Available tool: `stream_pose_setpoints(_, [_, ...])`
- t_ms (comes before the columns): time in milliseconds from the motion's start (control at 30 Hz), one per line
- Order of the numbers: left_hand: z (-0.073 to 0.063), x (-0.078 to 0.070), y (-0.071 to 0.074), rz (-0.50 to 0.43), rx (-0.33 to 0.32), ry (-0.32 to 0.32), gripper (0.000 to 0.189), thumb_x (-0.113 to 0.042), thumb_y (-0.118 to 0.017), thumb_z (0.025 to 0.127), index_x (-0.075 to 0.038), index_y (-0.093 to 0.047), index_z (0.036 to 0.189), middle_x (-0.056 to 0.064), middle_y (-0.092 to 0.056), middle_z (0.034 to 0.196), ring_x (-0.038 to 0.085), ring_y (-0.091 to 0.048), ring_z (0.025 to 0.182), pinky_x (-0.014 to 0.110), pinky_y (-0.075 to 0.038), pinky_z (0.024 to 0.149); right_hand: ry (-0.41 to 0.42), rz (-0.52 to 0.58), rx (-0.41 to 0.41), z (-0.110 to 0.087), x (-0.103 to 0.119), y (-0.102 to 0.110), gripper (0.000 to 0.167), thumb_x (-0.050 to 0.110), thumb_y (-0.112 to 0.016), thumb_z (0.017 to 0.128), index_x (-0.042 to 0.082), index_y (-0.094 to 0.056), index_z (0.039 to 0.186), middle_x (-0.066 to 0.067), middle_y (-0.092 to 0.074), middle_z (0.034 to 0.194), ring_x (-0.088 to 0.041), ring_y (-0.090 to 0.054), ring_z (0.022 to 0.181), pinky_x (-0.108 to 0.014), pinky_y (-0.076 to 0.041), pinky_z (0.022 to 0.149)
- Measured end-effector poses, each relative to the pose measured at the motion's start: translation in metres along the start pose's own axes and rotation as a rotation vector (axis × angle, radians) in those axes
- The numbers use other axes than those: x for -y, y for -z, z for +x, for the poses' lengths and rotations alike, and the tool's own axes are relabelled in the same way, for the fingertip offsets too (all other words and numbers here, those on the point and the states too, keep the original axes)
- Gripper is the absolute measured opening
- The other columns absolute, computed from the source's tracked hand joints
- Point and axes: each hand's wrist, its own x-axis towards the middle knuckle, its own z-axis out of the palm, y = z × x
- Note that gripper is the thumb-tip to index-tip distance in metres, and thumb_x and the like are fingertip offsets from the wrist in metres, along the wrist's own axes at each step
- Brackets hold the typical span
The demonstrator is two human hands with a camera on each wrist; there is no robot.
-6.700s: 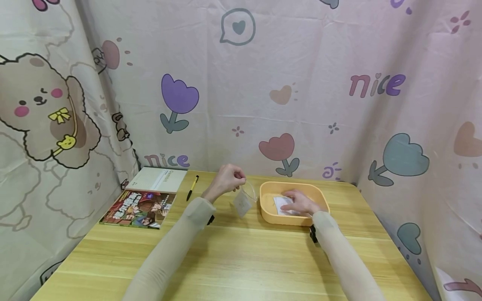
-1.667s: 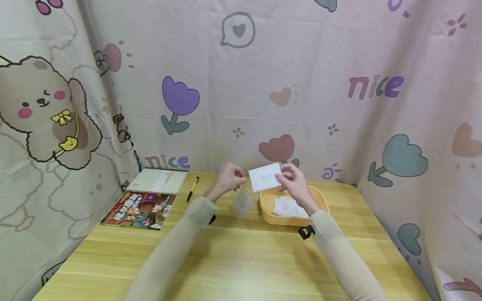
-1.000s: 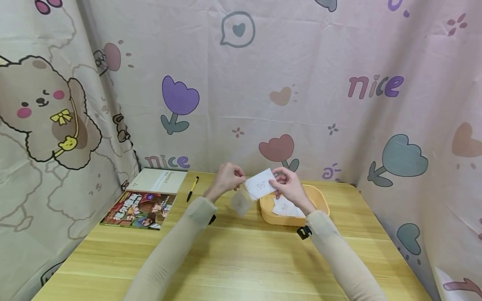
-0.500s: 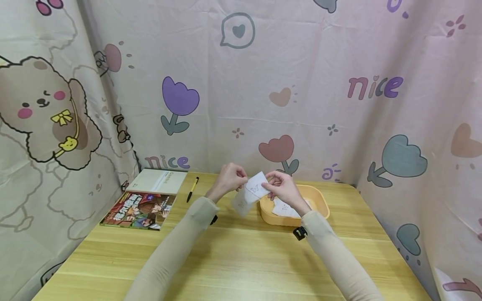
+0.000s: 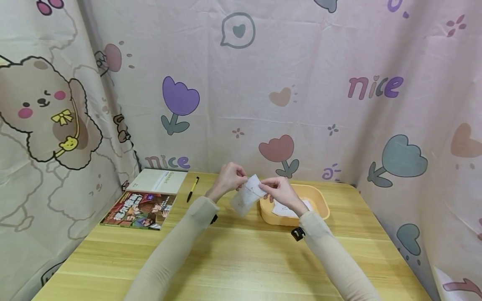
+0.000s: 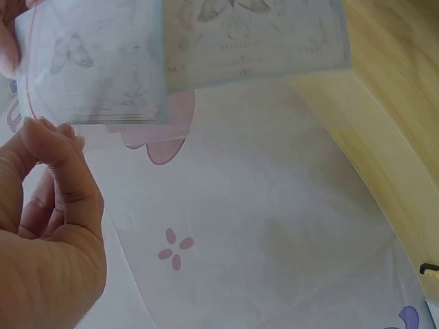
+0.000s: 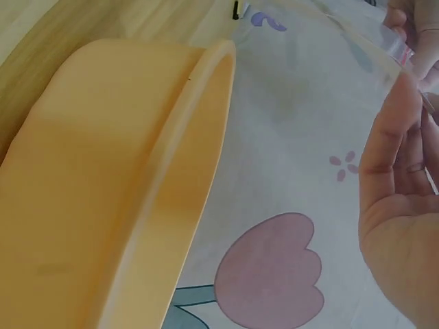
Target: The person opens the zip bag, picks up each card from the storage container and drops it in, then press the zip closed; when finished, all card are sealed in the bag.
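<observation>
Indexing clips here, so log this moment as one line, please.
left hand: pinches clear bag | right hand: holds white packet at bag mouth | orange tray: more packets inside

- Curtain [image 5: 233, 104] behind table [image 5: 241, 259], filling frame top.
- Frame left: notebook [image 5: 160, 180], magazine [image 5: 141, 209] just in front, pen [image 5: 193, 190] right of both.
- Frame centre: bag [image 5: 239, 207] and card [image 5: 253, 183] between left hand [image 5: 229, 179] and right hand [image 5: 281, 191].
- Right of centre: tray [image 5: 269, 215] on table, cards [image 5: 282, 210] in it.

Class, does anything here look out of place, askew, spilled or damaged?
I see no spill or damage. The clear bag tilts, but the left hand holds it. Only the white papers lying unevenly in the yellow tray look slightly untidy.
</observation>
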Motion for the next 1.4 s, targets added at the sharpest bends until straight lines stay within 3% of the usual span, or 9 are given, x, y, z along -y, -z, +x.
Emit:
stream_pose_setpoints(133, [0.0,-0.001,0.0,0.002,0.006,0.005,0.01,-0.004,-0.067,0.083,-0.005,-0.072,0.074,0.004,-0.068,0.064,0.015,-0.061,0.049,0.028,-0.056,0.046,-0.009,-0.036,-0.001,0.004,-0.008,-0.003,0.023,0.015,-0.067,0.092,-0.003,-0.072,0.105,-0.015,-0.064,0.066,-0.015,-0.053,0.051,-0.024,-0.046,0.043])
stream_pose_setpoints(267, [-0.001,-0.002,0.0,-0.005,0.015,0.013,0.01,-0.003,-0.067,0.083,-0.005,-0.073,0.075,0.004,-0.069,0.065,0.016,-0.062,0.049,0.03,-0.057,0.047,-0.015,-0.068,-0.003,0.011,-0.023,-0.005,0.022,0.024,-0.073,0.088,0.005,-0.075,0.099,0.002,-0.063,0.064,-0.01,-0.047,0.049,-0.022,-0.039,0.04])
stream_pose_setpoints(433, [-0.001,-0.002,-0.001,0.006,0.009,0.006,0.011,-0.002,-0.065,0.083,-0.005,-0.072,0.075,0.005,-0.069,0.065,0.016,-0.062,0.049,0.027,-0.055,0.045,-0.022,-0.168,-0.01,0.014,-0.023,-0.007,0.013,0.028,-0.073,0.087,0.016,-0.078,0.09,0.002,-0.068,0.072,-0.009,-0.05,0.058,-0.022,-0.042,0.05])
stream_pose_setpoints(567, [-0.001,-0.003,-0.002,0.019,0.012,0.009,0.011,-0.003,-0.065,0.083,-0.006,-0.073,0.075,0.004,-0.069,0.066,0.016,-0.063,0.049,0.028,-0.057,0.047,-0.019,-0.239,-0.022,0.015,-0.02,-0.01,0.01,0.024,-0.072,0.087,0.017,-0.079,0.086,0.003,-0.071,0.08,-0.01,-0.055,0.068,-0.025,-0.047,0.06])
stream_pose_setpoints(833, [-0.002,-0.002,-0.003,0.014,0.019,-0.002,0.011,-0.003,-0.064,0.083,-0.005,-0.072,0.076,0.004,-0.069,0.065,0.016,-0.063,0.049,0.03,-0.058,0.048,-0.02,-0.302,-0.033,0.017,-0.023,-0.021,0.009,0.023,-0.073,0.086,0.018,-0.079,0.081,0.005,-0.069,0.072,-0.006,-0.045,0.057,-0.02,-0.039,0.053])
stream_pose_setpoints(1067, [-0.002,-0.002,-0.003,0.01,0.019,-0.007,0.011,-0.002,-0.064,0.081,-0.005,-0.072,0.075,0.004,-0.068,0.063,0.015,-0.062,0.047,0.027,-0.056,0.046,-0.005,-0.307,-0.039,0.019,-0.025,-0.026,0.006,0.02,-0.074,0.085,0.015,-0.079,0.083,0.004,-0.068,0.072,-0.007,-0.047,0.06,-0.02,-0.04,0.053])
stream_pose_setpoints(1300, [-0.002,-0.002,-0.001,0.01,0.015,-0.013,0.01,-0.002,-0.064,0.081,-0.005,-0.072,0.075,0.004,-0.068,0.062,0.015,-0.062,0.047,0.027,-0.056,0.046,0.02,-0.257,-0.029,0.02,-0.025,-0.024,0.004,0.016,-0.075,0.084,0.013,-0.078,0.084,0.003,-0.054,0.063,-0.008,-0.043,0.058,-0.019,-0.036,0.052])
stream_pose_setpoints(1400, [-0.002,-0.001,0.0,0.011,0.012,-0.019,0.01,-0.002,-0.065,0.081,-0.006,-0.072,0.074,0.003,-0.068,0.062,0.015,-0.062,0.046,0.027,-0.056,0.046,0.025,-0.246,-0.016,0.02,-0.026,-0.021,0.006,0.018,-0.075,0.085,0.014,-0.078,0.087,0.003,-0.057,0.066,-0.009,-0.045,0.061,-0.02,-0.038,0.054])
